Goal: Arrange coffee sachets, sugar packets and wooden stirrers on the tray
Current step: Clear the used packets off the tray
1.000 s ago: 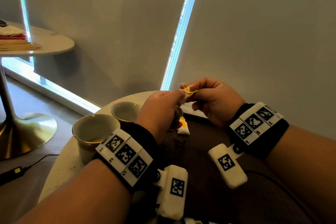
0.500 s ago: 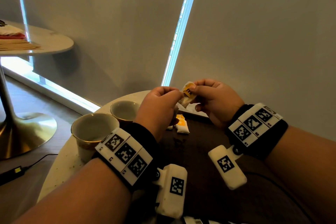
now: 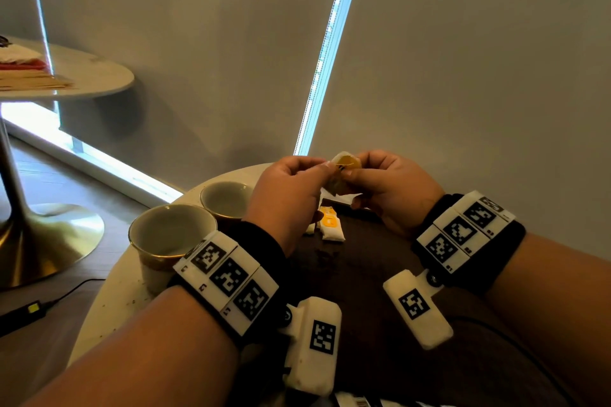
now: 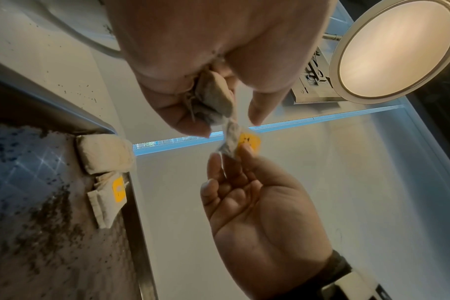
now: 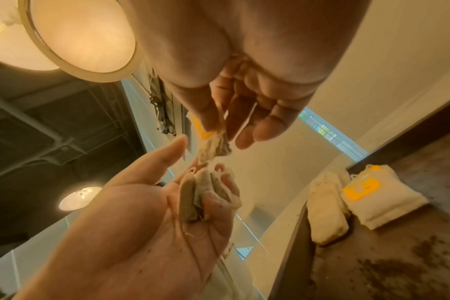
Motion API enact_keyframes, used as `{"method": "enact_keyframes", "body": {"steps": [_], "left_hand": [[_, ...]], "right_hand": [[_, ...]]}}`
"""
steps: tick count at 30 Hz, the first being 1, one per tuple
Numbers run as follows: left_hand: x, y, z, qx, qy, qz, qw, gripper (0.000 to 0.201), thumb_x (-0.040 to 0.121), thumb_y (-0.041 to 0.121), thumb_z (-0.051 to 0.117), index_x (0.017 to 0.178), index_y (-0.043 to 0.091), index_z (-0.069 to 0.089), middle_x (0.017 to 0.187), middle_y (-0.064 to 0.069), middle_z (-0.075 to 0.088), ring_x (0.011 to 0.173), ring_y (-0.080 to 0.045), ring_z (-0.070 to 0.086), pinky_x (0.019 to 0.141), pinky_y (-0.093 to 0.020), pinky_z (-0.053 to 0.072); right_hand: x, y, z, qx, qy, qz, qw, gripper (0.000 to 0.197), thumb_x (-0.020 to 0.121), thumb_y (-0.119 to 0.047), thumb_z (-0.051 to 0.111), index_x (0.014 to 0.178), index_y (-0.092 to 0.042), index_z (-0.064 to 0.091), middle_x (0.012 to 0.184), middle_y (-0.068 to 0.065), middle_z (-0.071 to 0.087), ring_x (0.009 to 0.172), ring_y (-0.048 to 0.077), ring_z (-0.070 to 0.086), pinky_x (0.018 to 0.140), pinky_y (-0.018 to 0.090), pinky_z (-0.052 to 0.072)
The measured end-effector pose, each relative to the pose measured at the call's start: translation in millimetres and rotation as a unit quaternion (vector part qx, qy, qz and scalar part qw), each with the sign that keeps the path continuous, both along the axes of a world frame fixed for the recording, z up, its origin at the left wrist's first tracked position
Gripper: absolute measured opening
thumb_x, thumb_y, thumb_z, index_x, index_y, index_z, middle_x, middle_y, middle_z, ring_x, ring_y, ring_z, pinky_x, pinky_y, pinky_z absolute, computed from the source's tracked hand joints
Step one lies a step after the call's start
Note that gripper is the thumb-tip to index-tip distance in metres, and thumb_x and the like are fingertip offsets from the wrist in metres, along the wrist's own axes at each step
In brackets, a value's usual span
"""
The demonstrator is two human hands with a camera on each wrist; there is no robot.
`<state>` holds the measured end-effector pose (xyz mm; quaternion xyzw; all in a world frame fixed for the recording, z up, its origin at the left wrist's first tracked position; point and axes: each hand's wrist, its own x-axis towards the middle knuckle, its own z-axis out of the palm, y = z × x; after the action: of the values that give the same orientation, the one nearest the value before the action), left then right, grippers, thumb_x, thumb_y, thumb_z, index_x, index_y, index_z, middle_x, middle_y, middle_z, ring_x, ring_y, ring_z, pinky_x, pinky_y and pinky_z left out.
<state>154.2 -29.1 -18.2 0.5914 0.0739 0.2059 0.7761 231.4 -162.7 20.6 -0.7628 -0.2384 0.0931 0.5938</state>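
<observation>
A: Where are the hands?

B: Both are raised above the far part of the dark tray (image 3: 357, 277), meeting over it. The right hand (image 3: 393, 188) pinches a small pale sachet with a yellow label (image 3: 345, 164) between thumb and forefinger, its other fingers loosely extended.

A: And the left hand (image 3: 287, 195)?

B: Its fingers are curled round a small bundle of greyish sachets (image 5: 206, 194) lying against the palm, and its thumb and forefinger reach towards the sachet the right hand holds. In the left wrist view that labelled sachet (image 4: 238, 143) hangs just beyond the left fingertips; whether they touch it I cannot tell.

A: Anything already on the tray?

B: Two pale sachets lie at its far left corner, side by side and touching. One shows a yellow label (image 3: 330, 225); the other, plain one (image 5: 326, 207) lies against the tray's raised rim. Dark crumbs are scattered over the tray's surface (image 5: 388, 270).

A: What stands round it?

B: The tray sits on a round pale table (image 3: 109, 301). Left of the tray stand two cups, the nearer cup (image 3: 168, 238) larger in view and the farther cup (image 3: 224, 200) just behind it. Far left is a second round table (image 3: 99, 76) on a brass-coloured pedestal, bearing a flat stack of things.
</observation>
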Motion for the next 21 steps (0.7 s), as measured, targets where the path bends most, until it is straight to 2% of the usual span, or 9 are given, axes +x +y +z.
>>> {"method": "enact_keyframes", "body": {"steps": [2, 4, 7, 10, 12, 14, 16, 17, 21], "left_hand": [[-1.1, 1.7, 3.0, -0.022, -0.021, 0.007, 0.999, 0.008, 0.102, 0.025, 0.058, 0.101, 0.020, 0.065, 0.089, 0.001, 0.061, 0.078, -0.015, 0.060, 0.059, -0.030, 0.056], [0.3, 4.6, 4.5, -0.046, -0.045, 0.035, 0.997, 0.018, 0.106, 0.020, 0.048, 0.098, 0.025, 0.064, 0.102, -0.001, 0.056, 0.088, -0.020, 0.059, 0.064, -0.032, 0.059], [-1.1, 4.5, 8.6, -0.101, -0.081, 0.080, 0.988, 0.026, 0.105, 0.026, 0.044, 0.090, 0.030, 0.064, 0.108, -0.008, 0.053, 0.092, -0.029, 0.059, 0.069, -0.037, 0.055], [-2.0, 4.0, 8.9, -0.127, -0.088, 0.090, 0.984, 0.023, 0.104, 0.029, 0.044, 0.091, 0.030, 0.064, 0.108, -0.009, 0.053, 0.090, -0.029, 0.059, 0.067, -0.036, 0.055], [-4.6, 2.8, 11.8, -0.124, -0.091, 0.086, 0.984, 0.019, 0.101, 0.034, 0.047, 0.097, 0.026, 0.063, 0.111, -0.010, 0.054, 0.094, -0.032, 0.059, 0.071, -0.040, 0.057], [-4.5, 2.5, 10.8, -0.098, -0.095, 0.084, 0.987, 0.026, 0.091, 0.042, 0.051, 0.102, 0.022, 0.062, 0.116, -0.013, 0.055, 0.098, -0.036, 0.060, 0.078, -0.046, 0.057], [-5.6, 1.6, 11.3, -0.104, -0.094, 0.085, 0.986, 0.017, 0.099, 0.036, 0.046, 0.098, 0.028, 0.061, 0.111, -0.009, 0.053, 0.089, -0.030, 0.060, 0.076, -0.044, 0.056], [-3.8, 2.2, 9.3, -0.108, -0.092, 0.084, 0.986, 0.020, 0.105, 0.032, 0.041, 0.097, 0.029, 0.060, 0.108, -0.007, 0.053, 0.085, -0.026, 0.059, 0.074, -0.041, 0.056], [0.8, 5.8, 7.0, -0.127, -0.078, 0.073, 0.986, 0.023, 0.106, 0.032, 0.040, 0.096, 0.027, 0.060, 0.104, -0.007, 0.054, 0.079, -0.024, 0.059, 0.068, -0.037, 0.055]], "right_hand": [[4.5, -1.3, 0.1, 0.025, 0.011, -0.021, 0.999, 0.007, 0.094, -0.003, 0.060, 0.100, -0.003, 0.063, 0.092, 0.015, 0.072, 0.072, 0.018, 0.069, 0.058, 0.028, 0.050], [14.3, -4.1, -2.5, -0.003, 0.016, -0.053, 0.998, 0.006, 0.094, -0.004, 0.061, 0.098, -0.007, 0.064, 0.091, 0.014, 0.072, 0.068, 0.017, 0.066, 0.056, 0.028, 0.049], [29.8, -8.2, -14.4, -0.128, 0.049, -0.064, 0.989, 0.010, 0.091, -0.001, 0.064, 0.094, -0.011, 0.065, 0.082, 0.011, 0.070, 0.064, 0.018, 0.065, 0.053, 0.030, 0.047], [34.6, -6.3, -25.9, -0.249, 0.073, -0.050, 0.964, 0.015, 0.090, 0.003, 0.064, 0.097, -0.010, 0.067, 0.071, 0.007, 0.071, 0.057, 0.014, 0.065, 0.054, 0.030, 0.047], [33.7, -2.4, -28.2, -0.288, 0.091, -0.055, 0.952, 0.018, 0.090, 0.003, 0.064, 0.101, -0.010, 0.067, 0.075, 0.008, 0.070, 0.055, 0.012, 0.063, 0.055, 0.028, 0.048], [32.3, 3.0, -27.3, -0.322, 0.103, -0.040, 0.940, 0.019, 0.091, 0.003, 0.063, 0.105, -0.010, 0.065, 0.079, 0.010, 0.068, 0.055, 0.012, 0.062, 0.053, 0.026, 0.048], [31.9, 8.8, -27.6, -0.350, 0.103, -0.031, 0.931, 0.020, 0.091, 0.001, 0.064, 0.108, -0.010, 0.064, 0.082, 0.010, 0.067, 0.058, 0.013, 0.060, 0.054, 0.025, 0.047], [32.1, 11.4, -28.4, -0.363, 0.097, -0.031, 0.926, 0.020, 0.091, -0.001, 0.065, 0.109, -0.011, 0.064, 0.085, 0.010, 0.067, 0.059, 0.014, 0.060, 0.055, 0.026, 0.048], [34.1, 18.2, -31.5, -0.398, 0.080, -0.049, 0.913, 0.021, 0.091, -0.006, 0.068, 0.111, -0.013, 0.064, 0.089, 0.009, 0.069, 0.064, 0.014, 0.063, 0.058, 0.026, 0.054]]}}
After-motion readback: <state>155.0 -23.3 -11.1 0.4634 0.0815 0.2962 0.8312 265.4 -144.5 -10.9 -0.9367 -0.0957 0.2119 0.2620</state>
